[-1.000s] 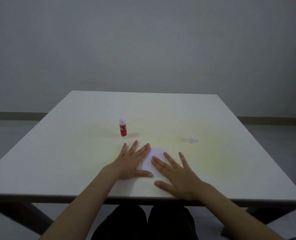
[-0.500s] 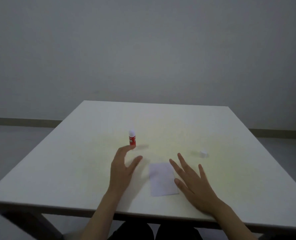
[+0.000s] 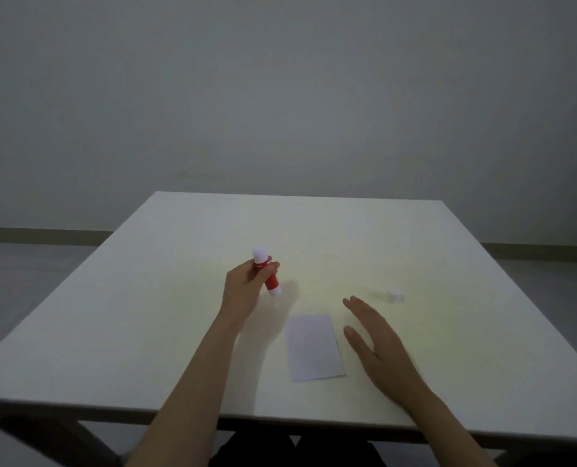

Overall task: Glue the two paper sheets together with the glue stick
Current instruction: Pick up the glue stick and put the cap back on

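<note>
- Left hand (image 3: 243,291) grips glue stick (image 3: 266,274), tilted, uncapped, above table (image 3: 145,298) centre.
- Right hand (image 3: 378,345) open, empty, beside paper (image 3: 314,348) near front edge.
- Risk: exposed glue smears table; cap (image 3: 394,295) sits toward right edge.

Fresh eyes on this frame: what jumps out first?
The red glue stick, tilted and gripped in the left hand above the middle of the white table, is the only strong colour. Nearer the front edge lies the white paper, with the open right hand just to its right. A small white cap sits alone further right.
</note>
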The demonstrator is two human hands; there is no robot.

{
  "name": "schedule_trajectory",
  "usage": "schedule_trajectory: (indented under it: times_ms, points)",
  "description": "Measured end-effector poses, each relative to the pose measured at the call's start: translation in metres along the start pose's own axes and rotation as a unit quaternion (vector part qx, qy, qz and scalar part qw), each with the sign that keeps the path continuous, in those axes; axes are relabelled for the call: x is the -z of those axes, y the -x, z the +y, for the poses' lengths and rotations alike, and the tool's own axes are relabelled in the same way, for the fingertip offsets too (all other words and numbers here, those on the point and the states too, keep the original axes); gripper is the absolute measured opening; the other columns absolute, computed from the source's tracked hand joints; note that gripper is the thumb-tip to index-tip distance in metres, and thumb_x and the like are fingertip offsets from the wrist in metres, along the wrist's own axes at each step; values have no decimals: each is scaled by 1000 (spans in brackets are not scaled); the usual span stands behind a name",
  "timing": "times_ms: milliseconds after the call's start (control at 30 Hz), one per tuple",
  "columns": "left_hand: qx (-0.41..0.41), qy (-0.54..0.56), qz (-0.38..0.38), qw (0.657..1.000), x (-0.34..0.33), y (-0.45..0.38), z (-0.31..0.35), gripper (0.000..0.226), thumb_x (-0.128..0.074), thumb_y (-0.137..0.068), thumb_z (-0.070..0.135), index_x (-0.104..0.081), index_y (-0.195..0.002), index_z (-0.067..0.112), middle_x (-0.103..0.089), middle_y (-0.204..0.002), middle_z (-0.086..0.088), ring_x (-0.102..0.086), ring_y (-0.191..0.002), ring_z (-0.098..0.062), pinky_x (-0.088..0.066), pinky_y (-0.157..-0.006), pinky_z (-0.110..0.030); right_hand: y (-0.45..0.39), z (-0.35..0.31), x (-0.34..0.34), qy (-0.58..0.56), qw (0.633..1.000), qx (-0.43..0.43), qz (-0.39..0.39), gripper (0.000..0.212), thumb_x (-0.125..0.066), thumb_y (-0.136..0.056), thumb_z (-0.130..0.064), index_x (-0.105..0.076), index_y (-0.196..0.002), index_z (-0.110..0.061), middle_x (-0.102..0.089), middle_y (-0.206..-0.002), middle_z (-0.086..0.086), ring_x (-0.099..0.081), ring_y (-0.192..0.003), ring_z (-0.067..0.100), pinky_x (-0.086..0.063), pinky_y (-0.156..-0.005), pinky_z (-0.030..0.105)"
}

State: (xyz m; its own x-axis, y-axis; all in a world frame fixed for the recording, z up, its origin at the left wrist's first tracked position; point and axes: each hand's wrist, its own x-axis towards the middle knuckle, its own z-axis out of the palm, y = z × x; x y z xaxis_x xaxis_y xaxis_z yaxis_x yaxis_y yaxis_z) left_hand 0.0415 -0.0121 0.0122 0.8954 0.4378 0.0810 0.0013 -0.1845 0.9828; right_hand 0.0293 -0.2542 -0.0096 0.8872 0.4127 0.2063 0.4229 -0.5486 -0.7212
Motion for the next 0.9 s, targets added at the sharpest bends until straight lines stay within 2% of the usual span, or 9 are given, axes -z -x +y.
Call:
schedule_trajectory:
  times_ms: [133, 233, 300, 467, 533, 633, 700, 800, 900]
  points:
    - [-14, 200, -155, 967, -7, 19, 19, 23, -62, -85, 24, -67, -105, 14, -75, -105, -4, -69, -105, -20, -54, -89, -25, -13, -33, -8, -165, 972, -77, 147, 31, -40, -99, -30, -67, -104, -15, -73, -89, 0, -67, -83, 13, -51, -80, 31]
    - [-21, 241, -229, 943, -13, 33, 37, 33, -59, -82, 30, -66, -109, 12, -74, -109, -4, -67, -108, -21, -53, -85, -20, -28, -60, -5, -386, 886, -244, -78, 73, -21, -92, -62, -70, -97, -8, -69, -64, 10, -60, -51, 19, -49, -52, 26]
    - [-21, 227, -245, 942, -14, 41, 45, 31, -58, -82, 30, -67, -107, 14, -74, -107, -3, -68, -107, -19, -53, -85, -19, -27, -68, -3, -488, 813, -256, -187, 81, -23, -88, -70, -73, -82, -6, -63, -53, 12, -53, -42, 20, -45, -45, 23]
    - [-33, 227, -227, 947, -13, 55, 49, 26, -61, -80, 31, -70, -99, 16, -76, -99, -2, -70, -100, -17, -53, -81, -19, -17, -70, -4, -614, 731, -241, -175, 46, -58, -78, -53, -69, -69, -9, -54, -50, 3, -46, -38, 11, -40, -36, 20]
    - [-29, 228, -186, 955, -16, 60, 49, 19, -64, -82, 26, -71, -95, 15, -77, -95, -4, -71, -96, -21, -54, -80, -23, -15, -67, -6, -578, 783, -208, -98, 37, -63, -78, -42, -67, -74, -6, -56, -55, 4, -48, -41, 11, -42, -41, 21]
    - [10, 240, -107, 965, -25, 70, 50, 9, -67, -82, 15, -75, -83, 18, -78, -87, -3, -73, -88, -20, -52, -88, -32, -8, -63, -17, -256, 960, -22, 115, 22, -70, -82, -25, -59, -77, -6, -60, -58, -6, -51, -48, 7, -46, -53, 19]
    - [33, 226, -54, 972, -34, 76, 53, 7, -72, -77, 18, -76, -74, 21, -78, -79, 2, -74, -78, -13, -51, -86, -29, -5, -61, -22, -60, 961, 89, 255, 21, -75, -77, -18, -57, -77, -8, -62, -62, -3, -52, -50, 11, -44, -52, 17]
    - [50, 194, 7, 980, -44, 82, 58, 7, -74, -75, 25, -70, -80, 20, -76, -79, 1, -72, -72, -9, -46, -84, -25, -3, -53, -24, 161, 895, 195, 367, 25, -77, -67, -23, -63, -74, -3, -66, -60, 8, -57, -46, 19, -47, -52, 24]
    - [40, 159, 13, 986, -45, 82, 59, 15, -76, -74, 24, -69, -84, 15, -74, -79, 0, -72, -74, -12, -45, -73, -16, -2, -57, -18, -61, 972, 17, 228, 32, -69, -80, -38, -56, -92, -12, -66, -69, 0, -60, -54, 17, -50, -54, 30]
